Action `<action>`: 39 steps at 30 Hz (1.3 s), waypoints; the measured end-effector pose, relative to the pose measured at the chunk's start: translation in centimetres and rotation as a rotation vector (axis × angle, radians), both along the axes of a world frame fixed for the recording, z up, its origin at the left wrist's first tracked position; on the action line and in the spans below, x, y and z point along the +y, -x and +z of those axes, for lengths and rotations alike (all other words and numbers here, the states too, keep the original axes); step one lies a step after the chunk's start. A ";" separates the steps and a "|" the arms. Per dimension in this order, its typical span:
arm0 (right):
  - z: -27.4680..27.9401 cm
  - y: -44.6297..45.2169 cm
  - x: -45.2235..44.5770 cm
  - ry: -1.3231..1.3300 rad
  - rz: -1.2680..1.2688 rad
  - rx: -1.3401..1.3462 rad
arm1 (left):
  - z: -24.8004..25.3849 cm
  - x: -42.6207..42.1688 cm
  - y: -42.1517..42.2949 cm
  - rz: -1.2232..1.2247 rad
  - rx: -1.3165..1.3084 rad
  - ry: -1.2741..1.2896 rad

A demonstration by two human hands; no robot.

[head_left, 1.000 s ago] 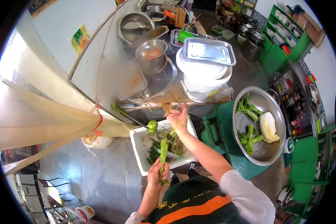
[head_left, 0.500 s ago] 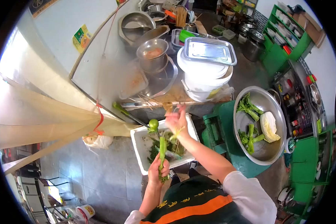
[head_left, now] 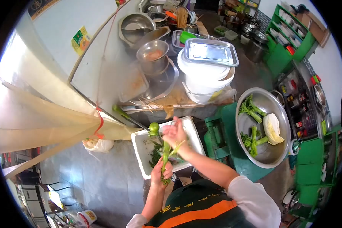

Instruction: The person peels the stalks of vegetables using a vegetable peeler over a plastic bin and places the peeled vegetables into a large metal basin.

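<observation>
The person's left hand (head_left: 159, 173) is closed around a green stalk (head_left: 165, 154), fingers wrapped about its lower part, with a leafy end poking out below the grip. The stalk stands tilted slightly, its upper part over a white box (head_left: 196, 137) on the floor. The right hand (head_left: 174, 133) is just above the top of the stalk, its fingers curled and partly blurred; whether they grip anything, or touch the stalk, I cannot tell. Thin pale-green strips (head_left: 175, 148) show between the right wrist and the stalk. Inside the box lie dark green leaves (head_left: 155, 156), and a round green knob (head_left: 154, 127) sits by its far edge. To the right, a large metal basin (head_left: 261, 99) rests on a green stand (head_left: 219, 133). In it are a leafy bunch (head_left: 250, 109) at the far side, a pale cabbage (head_left: 271, 127) toward the right, and another leafy bunch (head_left: 253, 142) nearer the person. Beyond the box, a worktop bears white buckets (head_left: 207, 78) with a metal tray (head_left: 211, 52) on top, and to their left a metal pot (head_left: 152, 62). The person wears a dark apron (head_left: 193, 197) with an orange band.
</observation>
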State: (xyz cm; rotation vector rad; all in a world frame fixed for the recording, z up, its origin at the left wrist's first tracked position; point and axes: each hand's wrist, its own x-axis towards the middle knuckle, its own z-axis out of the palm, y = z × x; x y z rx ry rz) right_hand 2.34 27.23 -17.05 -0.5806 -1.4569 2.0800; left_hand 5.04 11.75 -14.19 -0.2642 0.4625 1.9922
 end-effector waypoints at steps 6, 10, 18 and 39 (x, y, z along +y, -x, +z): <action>-3.9 2.8 4.1 -0.141 -0.223 -0.121 | 0.6 -0.4 -0.4 -0.036 0.011 0.023; 0.1 1.1 4.5 0.278 -0.200 -0.100 | 0.1 -0.8 -0.6 0.042 -0.134 -0.122; 0.2 0.1 0.5 0.397 0.222 -0.130 | 2.6 1.3 -0.8 -0.131 0.303 0.488; -0.5 -0.2 -0.1 -0.170 0.053 -0.075 | 1.5 0.5 -0.5 -0.085 0.247 0.431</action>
